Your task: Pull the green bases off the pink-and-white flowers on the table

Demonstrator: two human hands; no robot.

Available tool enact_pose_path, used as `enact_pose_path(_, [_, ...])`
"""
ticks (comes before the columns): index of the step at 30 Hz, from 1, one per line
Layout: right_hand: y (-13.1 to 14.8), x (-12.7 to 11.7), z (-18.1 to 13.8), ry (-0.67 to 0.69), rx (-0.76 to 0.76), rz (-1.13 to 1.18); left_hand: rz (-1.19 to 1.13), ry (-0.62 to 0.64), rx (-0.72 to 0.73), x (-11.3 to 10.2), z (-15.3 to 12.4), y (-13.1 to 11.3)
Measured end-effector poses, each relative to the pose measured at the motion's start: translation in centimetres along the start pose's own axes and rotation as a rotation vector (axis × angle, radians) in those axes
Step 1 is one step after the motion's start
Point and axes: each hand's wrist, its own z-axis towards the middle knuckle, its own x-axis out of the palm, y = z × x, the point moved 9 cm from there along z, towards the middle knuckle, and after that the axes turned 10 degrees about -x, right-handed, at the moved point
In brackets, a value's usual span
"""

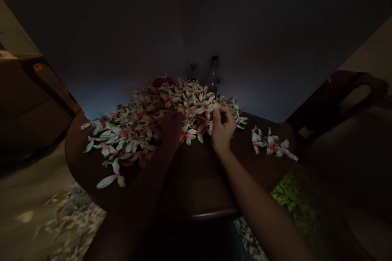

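Note:
A large heap of pink-and-white flowers (147,122) lies on a dark round wooden table (199,187). My right hand (222,127) reaches into the heap's right edge, its fingers pinched on a flower. In shadow at the heap's front middle, my left hand (171,128) rests on the flowers; its fingers are too dark to make out. A small separate bunch of flowers (271,143) lies on the table to the right of my right hand.
A glass bottle (213,74) stands behind the heap. A dark wooden chair (337,102) stands at the right. More flowers and petals (73,220) lie scattered on the floor at lower left, and green leaves (294,200) at lower right.

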Motion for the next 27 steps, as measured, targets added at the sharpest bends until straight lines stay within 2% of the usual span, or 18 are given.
enact_pose_path(2, [0.0,0.0,-0.3,-0.026,0.010,-0.009,-0.059,-0.014,-0.049,-0.1,-0.1,0.4])
enact_pose_path(4, [-0.4,0.4,-0.5,-0.016,0.041,0.009,-0.040,-0.032,-0.040,-0.3,-0.4,0.1])
enact_pose_path(10, [-3.7,3.2,-1.8,0.109,0.348,0.244,0.206,-0.106,0.331,-0.8,-1.9,-3.6])
enact_pose_path(14, [-4.4,3.5,-2.1,0.122,0.385,0.263,0.323,-0.100,0.411,0.0,-2.1,-4.0])
enact_pose_path(17, [-3.3,3.3,-1.6,0.185,0.261,0.159,0.314,-0.073,0.406,0.2,-2.0,-4.0])
enact_pose_path(20, [-0.5,2.8,-0.6,0.250,-0.041,-0.018,0.335,-0.086,0.388,0.0,-1.9,-4.0])
enact_pose_path(23, [1.6,3.7,-0.6,0.454,-0.319,-0.186,0.396,-0.122,0.412,-0.2,-1.9,-4.2])
enact_pose_path(25, [1.7,4.4,-0.9,0.597,-0.405,-0.284,0.420,-0.116,0.441,0.0,-1.9,-4.4])
enact_pose_path(27, [1.0,4.6,-1.0,0.659,-0.409,-0.357,0.438,-0.099,0.460,0.2,-1.9,-4.6])
